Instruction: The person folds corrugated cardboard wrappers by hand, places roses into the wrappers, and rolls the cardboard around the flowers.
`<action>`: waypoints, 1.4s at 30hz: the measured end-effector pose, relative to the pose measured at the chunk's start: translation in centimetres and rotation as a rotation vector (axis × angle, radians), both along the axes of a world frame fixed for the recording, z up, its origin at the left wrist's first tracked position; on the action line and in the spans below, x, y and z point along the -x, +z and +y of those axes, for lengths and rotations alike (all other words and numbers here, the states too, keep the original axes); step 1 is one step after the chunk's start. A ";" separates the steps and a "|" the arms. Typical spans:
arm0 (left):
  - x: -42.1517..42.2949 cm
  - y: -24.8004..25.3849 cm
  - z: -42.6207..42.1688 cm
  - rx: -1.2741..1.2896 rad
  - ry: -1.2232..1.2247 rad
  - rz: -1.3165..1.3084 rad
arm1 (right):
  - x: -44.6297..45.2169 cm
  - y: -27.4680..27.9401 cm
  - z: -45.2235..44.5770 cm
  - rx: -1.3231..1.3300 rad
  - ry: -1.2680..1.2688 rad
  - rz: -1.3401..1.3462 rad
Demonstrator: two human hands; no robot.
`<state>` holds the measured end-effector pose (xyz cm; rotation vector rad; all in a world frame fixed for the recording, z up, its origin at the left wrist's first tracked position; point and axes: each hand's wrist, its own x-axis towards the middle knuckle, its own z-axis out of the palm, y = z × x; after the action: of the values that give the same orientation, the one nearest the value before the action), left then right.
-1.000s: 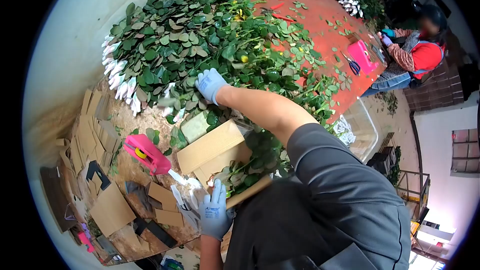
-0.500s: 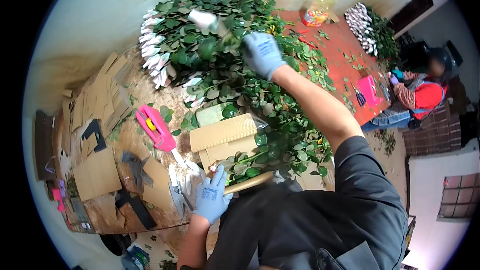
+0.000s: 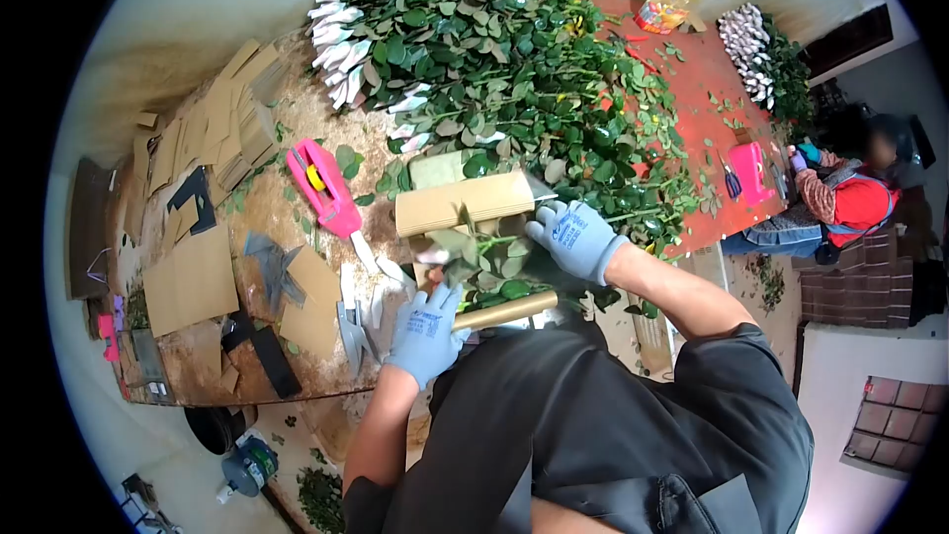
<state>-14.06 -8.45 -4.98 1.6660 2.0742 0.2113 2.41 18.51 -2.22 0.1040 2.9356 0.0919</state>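
My left hand (image 3: 425,334) is closed at the left end of the cardboard wrap (image 3: 509,311), whose near edge curls up toward my body. My right hand (image 3: 576,239) has its fingers bent round the stem end of a leafy rose (image 3: 486,249), which is blurred and lies across the wrap. The rose's head points toward my left hand and is partly hidden. The wrap's far flap (image 3: 465,202) stands folded up beyond the rose. More green leaves lie inside the wrap between my hands.
Rose stems with white-wrapped heads (image 3: 341,35) are piled at the back. On the left lie a pink tape dispenser (image 3: 324,188), scissors (image 3: 352,331) and cardboard sheets (image 3: 193,280). A co-worker (image 3: 855,198) sits at the red table (image 3: 697,104) on the right.
My right hand has come down from the rose pile to the wrap, bringing a rose. My left hand stays at the wrap's left end. The view has shifted slightly.
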 end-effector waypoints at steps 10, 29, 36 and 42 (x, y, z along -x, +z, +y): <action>0.0 0.3 0.3 -0.007 -0.007 -0.018 | 2.5 2.4 -5.0 -0.162 -0.083 0.018; 5.1 1.6 4.5 0.059 0.134 0.216 | 8.6 -5.4 -4.1 0.410 0.100 0.004; 5.9 -1.6 5.0 0.074 -0.032 0.403 | 8.6 -6.3 -4.3 0.353 0.069 0.005; 7.2 -3.0 3.8 -0.113 -0.090 0.406 | 8.6 -7.4 -4.5 0.380 0.021 0.085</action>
<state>-21.24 -4.66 -8.00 2.0003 2.3014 -0.0453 -6.21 14.05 -9.60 0.0197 2.9766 -0.4765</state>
